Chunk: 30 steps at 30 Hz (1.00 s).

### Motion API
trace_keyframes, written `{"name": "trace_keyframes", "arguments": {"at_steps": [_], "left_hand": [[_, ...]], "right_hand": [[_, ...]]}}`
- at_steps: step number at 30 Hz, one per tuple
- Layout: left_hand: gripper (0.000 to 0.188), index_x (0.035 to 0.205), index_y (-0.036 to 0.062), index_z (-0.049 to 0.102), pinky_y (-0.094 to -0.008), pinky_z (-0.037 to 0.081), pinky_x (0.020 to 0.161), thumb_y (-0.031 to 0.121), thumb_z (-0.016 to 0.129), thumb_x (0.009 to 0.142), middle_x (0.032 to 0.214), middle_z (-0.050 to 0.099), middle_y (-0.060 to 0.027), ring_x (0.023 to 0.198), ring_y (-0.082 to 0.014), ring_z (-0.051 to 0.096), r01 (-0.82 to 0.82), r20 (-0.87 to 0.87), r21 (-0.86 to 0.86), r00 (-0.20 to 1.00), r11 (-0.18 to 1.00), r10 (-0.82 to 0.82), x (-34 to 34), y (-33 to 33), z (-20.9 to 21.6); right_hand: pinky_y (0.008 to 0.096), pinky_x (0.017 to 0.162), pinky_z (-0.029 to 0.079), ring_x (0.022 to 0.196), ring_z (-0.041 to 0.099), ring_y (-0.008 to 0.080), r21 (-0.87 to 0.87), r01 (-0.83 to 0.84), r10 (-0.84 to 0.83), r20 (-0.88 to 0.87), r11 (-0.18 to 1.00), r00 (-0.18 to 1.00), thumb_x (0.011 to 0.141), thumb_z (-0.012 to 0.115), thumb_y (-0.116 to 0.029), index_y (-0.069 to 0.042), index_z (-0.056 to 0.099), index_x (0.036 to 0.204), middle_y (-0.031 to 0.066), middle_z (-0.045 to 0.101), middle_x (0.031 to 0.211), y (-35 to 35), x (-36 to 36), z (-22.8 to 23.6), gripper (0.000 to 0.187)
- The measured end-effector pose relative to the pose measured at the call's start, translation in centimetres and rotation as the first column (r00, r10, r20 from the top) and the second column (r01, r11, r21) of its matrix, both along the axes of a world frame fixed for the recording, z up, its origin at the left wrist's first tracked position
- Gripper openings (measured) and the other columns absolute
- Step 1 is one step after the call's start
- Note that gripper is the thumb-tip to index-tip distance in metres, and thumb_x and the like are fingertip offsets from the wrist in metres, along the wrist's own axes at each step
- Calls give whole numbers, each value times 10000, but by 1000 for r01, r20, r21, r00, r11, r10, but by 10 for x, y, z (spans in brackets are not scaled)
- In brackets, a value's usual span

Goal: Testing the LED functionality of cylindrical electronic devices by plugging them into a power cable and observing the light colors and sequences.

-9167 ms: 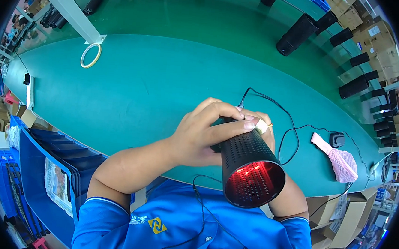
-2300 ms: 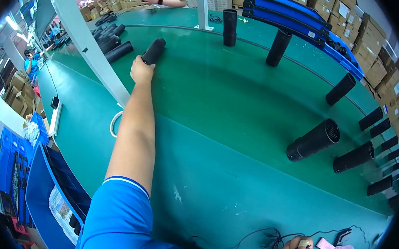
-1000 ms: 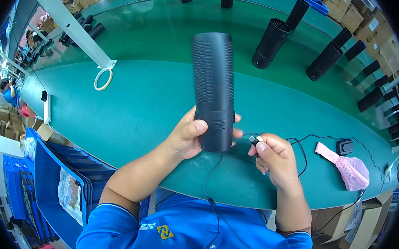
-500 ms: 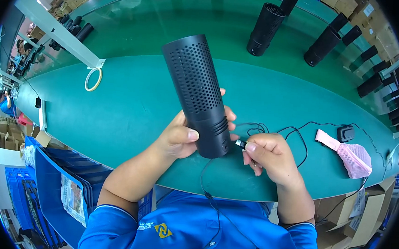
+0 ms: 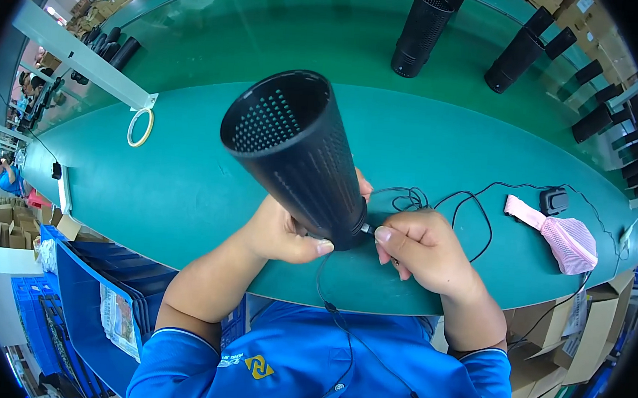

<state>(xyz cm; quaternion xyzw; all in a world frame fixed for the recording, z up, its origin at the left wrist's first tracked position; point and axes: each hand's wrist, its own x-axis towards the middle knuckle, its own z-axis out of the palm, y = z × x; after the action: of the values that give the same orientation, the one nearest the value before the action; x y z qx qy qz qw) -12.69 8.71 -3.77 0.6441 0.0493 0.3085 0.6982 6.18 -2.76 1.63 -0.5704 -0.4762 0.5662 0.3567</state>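
Perforated black cylindrical casing [image 5: 311,180] rests in the left hand [image 5: 274,233], above the green table [image 5: 196,153], its lower end in the palm and its upper end leaning away to that hand's left. The left hand curls round this lower end, thumb across the near side, fingertips showing on the far side. The right hand [image 5: 433,253], just beside it, pinches a black cable plug [image 5: 368,230] between thumb and finger.

Half a second ago the casing showed its holed side and the plug stood apart from it; now the open mouth tips toward the view and the plug's metal end meets the casing's lower side. The work therefore appears to have reached the joining of plug and casing, though whether the plug is seated cannot be told.

Inside the casing, the visible wall is dotted with holes letting the table's green through; its depth is too dark to read. To the left hand's lower left, a blue bin [image 5: 79,293] holds a clear bag of printed material [image 5: 119,322] and darker pieces I cannot make out. Right of the right hand lies a pink mesh pouch [image 5: 569,246], contents hidden, near a black adapter block [image 5: 554,201]. Below the pouch, open cardboard boxes [image 5: 582,350] show only inner flaps.
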Motion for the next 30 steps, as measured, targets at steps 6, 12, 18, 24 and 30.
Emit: {"name": "trace_keyframes", "arguments": {"at_steps": [6, 12, 18, 24, 30], "left_hand": [[917, 1376, 68, 272, -445, 480, 920, 183, 742, 596, 1131, 533, -204, 1025, -302, 571, -34, -4, 275, 999, 961, 37, 0, 0, -5], [786, 1349, 52, 362, -395, 463, 920, 85, 672, 627, 1192, 547, -185, 1046, -288, 567, -71, 248, -420, 950, 905, 190, 16, -17, 1], [861, 1422, 122, 244, -457, 455, 961, 197, 672, 680, 1232, 488, -172, 1094, -291, 546, -74, 135, -586, 973, 807, 187, 11, -11, 4], [850, 1436, 132, 222, -464, 445, 969, 198, 650, 705, 1237, 491, -165, 1104, -292, 542, -57, 131, -543, 980, 838, 151, 10, -12, 0], [780, 1385, 96, 283, -434, 451, 955, 122, 659, 702, 1232, 507, -170, 1105, -290, 546, -50, 134, -534, 980, 844, 144, 11, -13, 1]], "right_hand": [[249, 449, 305, 454, 376, 106, 44, -48, 44, 94, 998, 995, 873, 549, -138, -43, 620, 711, -11, 503, 533, -3, -3, -1, 201], [196, 494, 384, 527, 490, 98, 344, -47, 46, 12, 938, 999, 867, 530, -32, 8, 599, 913, 68, 587, 740, 5, 4, -8, 92], [244, 508, 395, 545, 475, 120, 355, 382, -355, -141, 853, 924, 797, 620, -10, -23, 581, 944, 29, 594, 739, 2, -12, -17, 153], [245, 508, 421, 555, 528, 119, 531, 310, -409, 77, 789, 909, 759, 644, 35, -22, 575, 889, 38, 613, 727, -1, -16, -16, 158], [245, 483, 417, 554, 549, 118, 591, 181, -424, 303, 786, 853, 751, 659, 26, -24, 560, 864, 40, 629, 726, -3, -13, -17, 158]]}}
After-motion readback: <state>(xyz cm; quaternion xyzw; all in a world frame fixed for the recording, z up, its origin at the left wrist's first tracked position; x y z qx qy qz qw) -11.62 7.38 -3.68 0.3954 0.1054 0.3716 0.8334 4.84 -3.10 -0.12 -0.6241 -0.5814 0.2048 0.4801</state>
